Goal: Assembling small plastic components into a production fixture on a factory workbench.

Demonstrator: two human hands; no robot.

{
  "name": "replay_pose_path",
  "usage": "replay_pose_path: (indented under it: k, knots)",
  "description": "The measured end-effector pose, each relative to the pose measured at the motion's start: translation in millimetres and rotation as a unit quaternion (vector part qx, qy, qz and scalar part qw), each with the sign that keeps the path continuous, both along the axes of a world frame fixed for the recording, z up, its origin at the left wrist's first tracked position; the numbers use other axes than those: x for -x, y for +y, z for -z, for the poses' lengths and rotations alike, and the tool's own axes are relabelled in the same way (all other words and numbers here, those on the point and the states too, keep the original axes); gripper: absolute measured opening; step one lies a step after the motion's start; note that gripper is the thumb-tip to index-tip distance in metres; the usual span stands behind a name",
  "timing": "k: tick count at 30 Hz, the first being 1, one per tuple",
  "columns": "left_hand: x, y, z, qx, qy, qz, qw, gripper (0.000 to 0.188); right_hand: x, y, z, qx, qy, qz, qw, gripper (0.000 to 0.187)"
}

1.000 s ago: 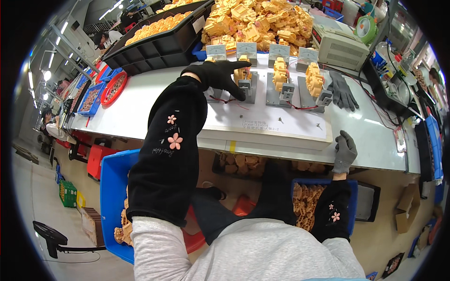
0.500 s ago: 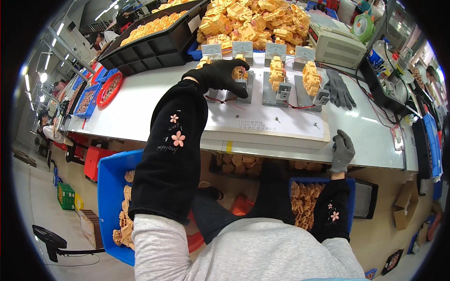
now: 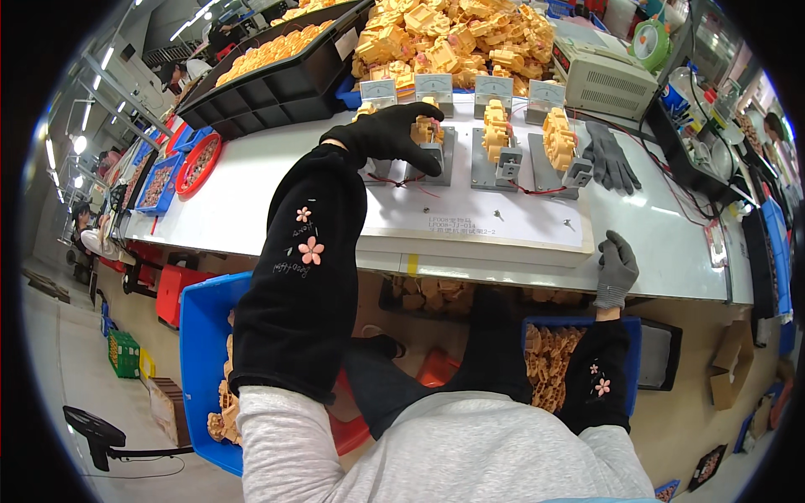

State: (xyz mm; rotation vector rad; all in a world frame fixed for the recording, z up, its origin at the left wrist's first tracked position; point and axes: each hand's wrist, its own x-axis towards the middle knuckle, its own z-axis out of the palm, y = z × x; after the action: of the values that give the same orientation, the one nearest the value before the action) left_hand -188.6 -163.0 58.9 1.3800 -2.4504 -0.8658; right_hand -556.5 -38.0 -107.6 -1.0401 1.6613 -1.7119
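My left hand [image 3: 381, 137], in a black glove, reaches over the second of several grey test fixtures. Its fingers and thumb curve round a yellow plastic part [image 3: 426, 132] seated there, thumb against the fixture's metal block [image 3: 433, 155]. The palm side is partly hidden. Two more yellow parts stand upright in the third fixture [image 3: 495, 134] and the fourth [image 3: 558, 141]; another, at the far left, is mostly covered by my glove. My right hand [image 3: 616, 268], gloved in grey, rests at the table's front edge with fingers loosely curled and nothing visible in them.
Behind the dial meters [image 3: 433, 85] rises a heap of yellow parts [image 3: 453, 42]. A black crate [image 3: 268, 84] stands back left, a beige instrument [image 3: 604, 75] back right. A spare grey glove [image 3: 610, 159] lies beside the fixtures. Blue bins [image 3: 205, 369] flank my legs.
My left hand stays at the second fixture, its wrist and forearm shifted very slightly left. The right hand remains at the table edge. The view has shifted a little.
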Motion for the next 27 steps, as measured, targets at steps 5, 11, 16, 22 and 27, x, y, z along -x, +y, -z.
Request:
replay_pose_path:
  k: [5, 11, 16, 22, 27]
  knots:
    - [-6.7, 11.0, 0.8, -0.053, 0.026, -0.015, 0.998, 0.081, -0.3, -0.1, 1.4, 0.002, 0.002, -0.003, 1.000, 0.022]
    - [-22.9, 28.2, 45.3, 0.059, 0.194, -0.021, 0.979, 0.075, -3.5, 0.3, -1.5, -0.003, -0.011, 0.000, 1.000, 0.022]
    - [7.8, 42.5, 49.5, -0.106, 0.361, -0.152, 0.914, 0.083, 1.5, 0.6, 2.0, 0.003, 0.003, 0.004, 1.000, 0.022]
    - [-0.9, 36.1, 48.1, -0.021, 0.244, -0.139, 0.960, 0.087, -0.4, -0.1, 0.1, -0.004, 0.000, 0.007, 1.000, 0.022]
    - [-3.1, 24.1, 24.6, 0.094, 0.089, -0.089, 0.988, 0.095, 0.4, 0.6, 0.3, 0.000, 0.003, 0.004, 1.000, 0.022]
